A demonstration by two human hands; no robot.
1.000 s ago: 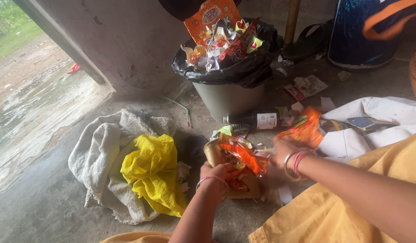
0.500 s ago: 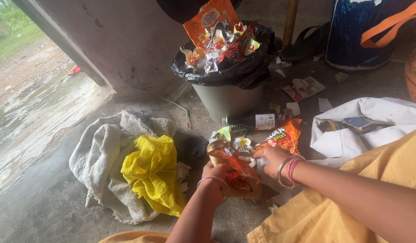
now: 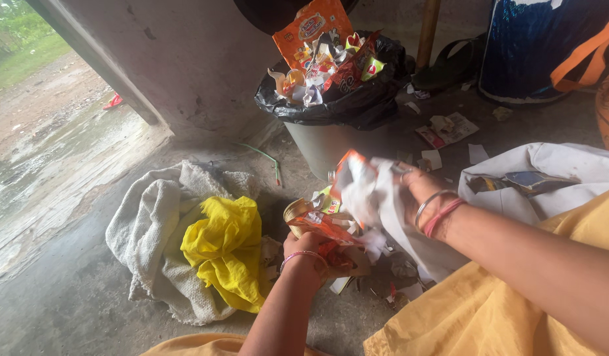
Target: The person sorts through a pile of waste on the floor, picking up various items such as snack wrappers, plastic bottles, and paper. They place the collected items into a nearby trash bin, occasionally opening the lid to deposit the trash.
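Gathering litter off the floor point(image 3: 67, 290) looks about half done, judging by how things lie. The right hand point(image 3: 420, 188) is raised between the pile and the bin, fingers closed on a bunch of white paper and an orange wrapper point(image 3: 360, 188). Just below and nearer, the left hand point(image 3: 304, 245) is pressed down on a heap of orange packets and torn scraps point(image 3: 324, 227), curled over it; whether it pinches anything I cannot tell.

Beyond them, the bin point(image 3: 337, 142) with its black liner is already heaped above the rim with wrappers. Small scraps lie on the floor near the heap and further right by a flat printed paper point(image 3: 449, 126). To the left lies a yellow cloth point(image 3: 225, 247) on a pale sack point(image 3: 152, 224).

What sits under the heap is hidden. The blue bag point(image 3: 535, 46) at far right is cut off, and the raised bundle is blurred.
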